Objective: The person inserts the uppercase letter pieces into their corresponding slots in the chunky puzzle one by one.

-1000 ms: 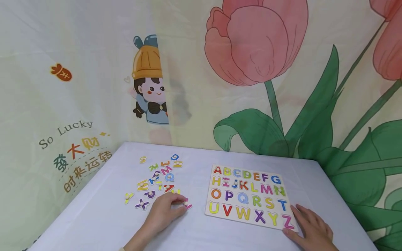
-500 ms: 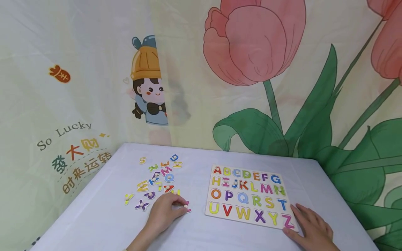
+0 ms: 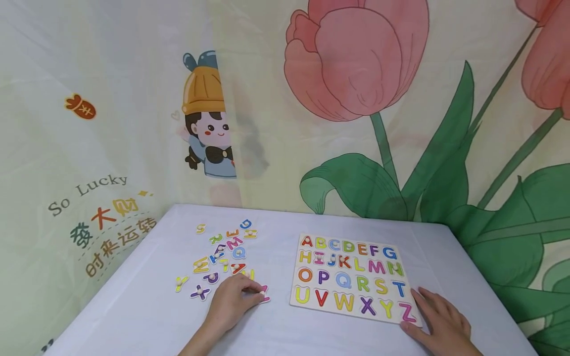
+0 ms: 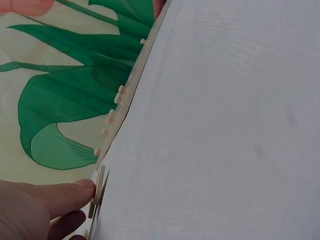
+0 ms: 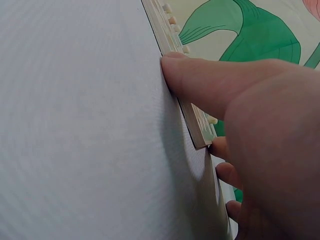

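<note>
A pink letter piece [image 3: 265, 297], partly covered by the fingers, is pinched between the thumb and fingertips of my left hand [image 3: 234, 297], close over the white cloth. In the left wrist view the letter piece [image 4: 99, 192] shows edge-on at the fingertips [image 4: 86, 186]. To the right lies a wooden alphabet puzzle board [image 3: 294, 282] with coloured letters in rows. My right hand [image 3: 438, 319] rests at its near right corner, thumb against the front edge and fingers along the right side. The right wrist view shows the thumb [image 5: 175, 72] touching the board's edge [image 5: 199, 135].
Several loose letter pieces lie left of the board, among them a purple X [image 3: 200, 292], a yellow Y [image 3: 180, 283] and a purple P [image 3: 211, 278]. Some letters on the board carry small knobs. A printed curtain [image 3: 276, 148] hangs behind the table [image 3: 147, 316].
The pink letter piece has turned a little in my left fingertips, and more of it shows. My right hand keeps its place at the board's corner. The head view has shifted slightly.
</note>
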Demonstrator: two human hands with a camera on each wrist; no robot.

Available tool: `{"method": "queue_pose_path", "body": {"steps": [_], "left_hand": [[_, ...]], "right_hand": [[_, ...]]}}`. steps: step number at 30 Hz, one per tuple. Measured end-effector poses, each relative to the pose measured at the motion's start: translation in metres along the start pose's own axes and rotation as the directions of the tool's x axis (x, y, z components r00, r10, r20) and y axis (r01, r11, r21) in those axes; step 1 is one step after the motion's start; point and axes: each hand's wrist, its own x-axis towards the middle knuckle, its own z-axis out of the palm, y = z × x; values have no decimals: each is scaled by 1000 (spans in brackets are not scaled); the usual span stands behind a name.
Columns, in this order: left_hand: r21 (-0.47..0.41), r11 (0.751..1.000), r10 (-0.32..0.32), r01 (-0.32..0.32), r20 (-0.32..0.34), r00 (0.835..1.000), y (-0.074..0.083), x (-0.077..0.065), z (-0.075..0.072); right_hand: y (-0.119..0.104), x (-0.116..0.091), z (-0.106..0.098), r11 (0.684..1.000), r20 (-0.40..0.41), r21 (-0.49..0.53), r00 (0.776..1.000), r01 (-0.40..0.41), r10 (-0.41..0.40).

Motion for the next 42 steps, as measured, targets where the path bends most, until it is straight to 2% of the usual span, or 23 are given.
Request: {"method": "queue_pose_path", "body": {"steps": [4, 7, 13, 20, 24, 30, 37, 42], "left_hand": [[6, 999, 47, -47, -12, 999, 4, 2, 1], [-3, 997, 81, -81, 8, 997, 13, 8, 5], [-64, 991, 122, -115, 104, 987, 52, 23, 20], [-86, 978, 203, -190, 178, 963, 106, 39, 51], [-91, 964, 264, -251, 184, 947, 133, 46, 72], [-87, 951, 309, -297, 200, 930, 170, 50, 100], [-141, 942, 332, -306, 238, 913, 202, 49, 133], [-102, 938, 348, -332, 249, 904, 216, 50, 152]], "right_hand": [[1, 0, -2, 1000, 15, 10, 1000, -2, 2], [1, -1, -4, 1000, 24, 14, 1000, -2, 1], [2, -2, -7, 999, 27, 7, 999, 33, -33], [11, -1, -8, 996, 26, 14, 996, 87, -88], [17, -1, -11, 992, 17, 30, 992, 124, -125], [20, -1, -16, 989, 42, 57, 990, 133, -136], [26, 0, -18, 987, 76, 20, 984, 161, -162], [29, -1, -17, 983, 64, 8, 981, 182, -182]]}}
